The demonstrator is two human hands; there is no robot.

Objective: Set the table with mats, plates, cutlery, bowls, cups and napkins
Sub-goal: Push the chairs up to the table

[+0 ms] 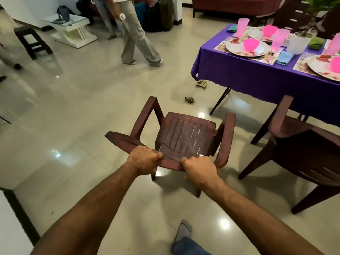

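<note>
A brown plastic armchair (185,137) stands in front of me on the tiled floor. My left hand (144,159) and my right hand (199,170) both grip the top edge of its backrest, fingers curled over it. At the upper right is a table with a purple cloth (257,78). On it lie floral mats, white plates (237,49) with pink bowls (250,44), pink cups (242,27) and folded napkins, one of them blue (284,57).
A second brown chair (301,150) stands at the table's near side, right of mine. A person in beige trousers (136,35) walks at the back. A dark stool (32,41) and a white side table (71,30) stand far left. Small scraps (189,99) lie on the floor.
</note>
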